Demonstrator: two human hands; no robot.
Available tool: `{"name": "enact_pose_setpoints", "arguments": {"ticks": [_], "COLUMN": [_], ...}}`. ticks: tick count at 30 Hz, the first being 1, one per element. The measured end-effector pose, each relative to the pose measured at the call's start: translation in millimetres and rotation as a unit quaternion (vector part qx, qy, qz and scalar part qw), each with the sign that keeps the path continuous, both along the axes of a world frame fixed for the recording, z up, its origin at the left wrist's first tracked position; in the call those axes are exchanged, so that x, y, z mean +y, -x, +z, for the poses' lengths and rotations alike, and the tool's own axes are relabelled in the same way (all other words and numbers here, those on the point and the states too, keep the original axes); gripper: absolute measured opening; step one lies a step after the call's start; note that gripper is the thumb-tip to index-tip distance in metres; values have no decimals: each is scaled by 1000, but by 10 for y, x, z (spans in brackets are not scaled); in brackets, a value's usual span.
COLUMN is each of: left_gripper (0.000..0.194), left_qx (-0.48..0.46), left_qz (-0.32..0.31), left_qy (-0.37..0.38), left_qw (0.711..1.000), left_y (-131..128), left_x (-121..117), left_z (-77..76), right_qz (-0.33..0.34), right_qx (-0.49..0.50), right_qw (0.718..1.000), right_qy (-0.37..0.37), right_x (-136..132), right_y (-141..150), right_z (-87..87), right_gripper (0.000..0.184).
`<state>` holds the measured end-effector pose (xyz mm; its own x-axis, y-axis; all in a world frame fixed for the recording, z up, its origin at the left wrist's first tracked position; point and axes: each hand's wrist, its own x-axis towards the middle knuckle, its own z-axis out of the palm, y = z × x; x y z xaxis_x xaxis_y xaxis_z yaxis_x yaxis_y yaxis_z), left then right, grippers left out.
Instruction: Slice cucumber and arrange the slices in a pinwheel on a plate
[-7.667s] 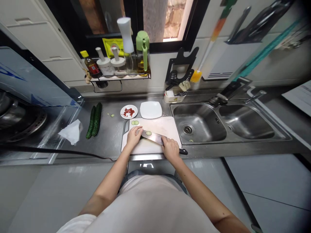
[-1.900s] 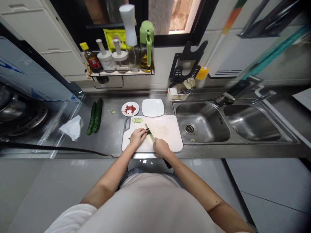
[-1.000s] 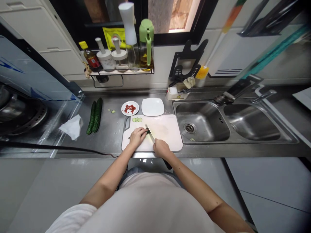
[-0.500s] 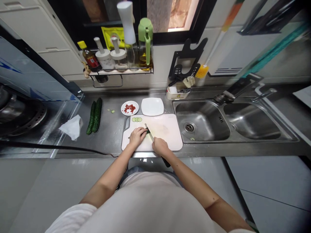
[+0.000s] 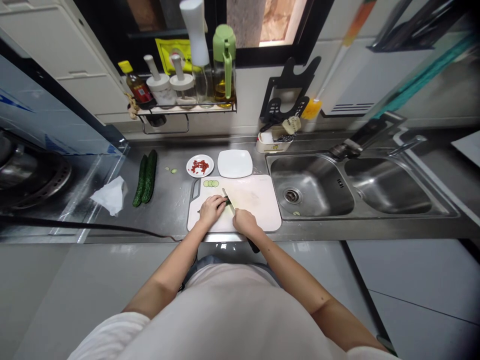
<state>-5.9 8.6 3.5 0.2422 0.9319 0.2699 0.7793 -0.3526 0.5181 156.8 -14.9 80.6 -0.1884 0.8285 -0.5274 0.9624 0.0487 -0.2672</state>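
My right hand (image 5: 245,221) is closed around the black handle of a kitchen knife (image 5: 229,200), its blade pointing away from me and to the left. Under my left hand (image 5: 211,210) lies a cucumber (image 5: 227,201), gripped by curled fingers and mostly hidden by them. The blade stands at the cucumber's right end, close to my left fingertips. Both hands work over a white cutting board (image 5: 262,202). A few pale green cucumber slices (image 5: 211,183) lie overlapping near the board's upper left corner.
Behind the board stand a plate of chopped red pieces (image 5: 200,166) and a white square plate (image 5: 235,164). Two whole cucumbers (image 5: 145,179) and a crumpled white cloth or paper (image 5: 111,195) lie left. A double sink (image 5: 313,187) is on the right; a bottle rack (image 5: 187,109) hangs above.
My right hand and the knife have shifted slightly left, toward my left hand. My left hand stays on the cucumber, and the slices lie as before.
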Motion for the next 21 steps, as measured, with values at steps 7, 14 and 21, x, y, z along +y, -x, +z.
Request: {"name": "enact_pose_setpoints", "arguments": {"ticks": [7,14,21], "left_gripper": [22,23,22], "left_qx": [3,2,3], "left_qz": [5,5,8], "left_qy": [5,7,5], "left_qw": [1000,1000,1000], "left_y": [0,6,-2], "left_x": [-3,3,-3], "left_z": [2,-20,2], "right_qz": [-2,4,2], "right_qx": [7,-2,0], "right_qw": [1000,1000,1000], "right_qy": [2,6,5], "right_x": [-77,-85,-9], "right_y": [-64,-52,-7], "right_z": [-29,-30,-34], "right_gripper": [31,32,34]}}
